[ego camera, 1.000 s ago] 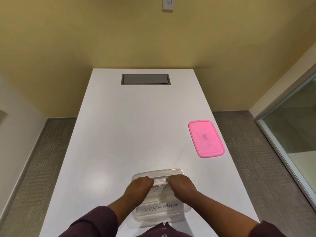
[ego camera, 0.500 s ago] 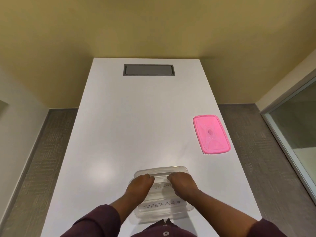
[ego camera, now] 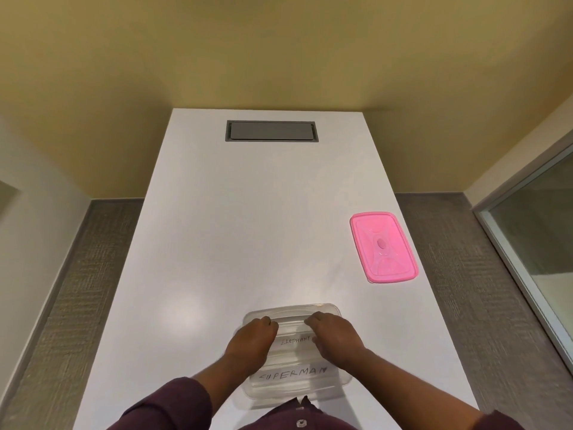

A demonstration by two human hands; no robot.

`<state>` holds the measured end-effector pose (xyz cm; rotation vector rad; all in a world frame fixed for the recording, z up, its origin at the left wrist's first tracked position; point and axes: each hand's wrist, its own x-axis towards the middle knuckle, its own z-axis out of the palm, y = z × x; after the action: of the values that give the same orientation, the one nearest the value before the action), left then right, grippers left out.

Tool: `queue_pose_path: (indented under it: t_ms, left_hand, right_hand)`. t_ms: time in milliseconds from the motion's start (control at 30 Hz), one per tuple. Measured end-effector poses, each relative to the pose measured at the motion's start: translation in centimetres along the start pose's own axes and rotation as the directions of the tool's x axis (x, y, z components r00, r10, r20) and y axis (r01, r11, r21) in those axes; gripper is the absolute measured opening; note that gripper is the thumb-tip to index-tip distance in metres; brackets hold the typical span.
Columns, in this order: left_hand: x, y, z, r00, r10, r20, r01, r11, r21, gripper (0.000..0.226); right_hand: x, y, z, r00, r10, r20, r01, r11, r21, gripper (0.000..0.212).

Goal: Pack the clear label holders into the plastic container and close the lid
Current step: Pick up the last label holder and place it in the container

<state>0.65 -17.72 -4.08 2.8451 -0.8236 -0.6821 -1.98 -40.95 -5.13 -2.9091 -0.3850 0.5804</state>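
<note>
A clear plastic container (ego camera: 336, 389) sits on the white table (ego camera: 232, 243) close to my body, lid off. Inside lie clear label holders; one reads ELEPHANT (ego camera: 295, 340), another SUPERMAN (ego camera: 293, 373). My left hand (ego camera: 252, 344) and my right hand (ego camera: 336, 341) are both down inside the container at its far half, fingers curled on a clear holder (ego camera: 291, 324) near the far wall. The pink lid (ego camera: 384, 247) lies flat on the table to the right, apart from the container.
A grey rectangular cable hatch (ego camera: 271, 130) is set into the far end of the table. The table's right edge runs just past the pink lid. Grey carpet lies on both sides, a yellow wall behind, a glass panel (ego camera: 539, 243) at right.
The view has tilted down a little, so the table and lid appear shifted in the frame. Both hands stay in the container at almost the same place.
</note>
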Motion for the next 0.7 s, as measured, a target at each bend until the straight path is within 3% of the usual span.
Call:
queue_pose_path:
  t_ms: [133, 300, 467, 567, 700]
  left_hand:
    - [-0.9, -0.2, -0.4, 0.988, 0.1, -0.121, -0.108, 0.993, -0.058, 0.022]
    - [-2.3, -0.7, -0.9, 0.881, 0.2, -0.43, -0.285, 0.948, -0.144, 0.026]
    - [-3.0, -1.1, -1.6, 0.839, -0.143, -0.525, -0.058, 0.936, -0.347, 0.035]
    - [-3.6, -1.7, -0.7, 0.826, -0.313, -0.469, 0.022, 0.849, -0.528, 0.04]
    - [-4.5, -2.4, 0.8, 0.833, -0.466, -0.299, 0.153, 0.713, -0.685, 0.044]
  right_hand:
    - [-1.0, 0.2, -1.0, 0.985, 0.012, -0.173, 0.012, 0.991, 0.134, 0.035]
    - [-2.6, 0.2, -2.2, 0.896, 0.147, -0.419, -0.029, 0.961, 0.275, 0.015]
    - [-3.5, 1.0, -2.6, 0.817, 0.355, -0.455, -0.164, 0.899, 0.406, 0.017]
    - [-4.0, 1.7, -1.9, 0.803, 0.459, -0.379, -0.247, 0.836, 0.49, 0.028]
    - [-4.6, 2.1, -1.1, 0.799, 0.577, -0.171, -0.388, 0.711, 0.586, 0.046]
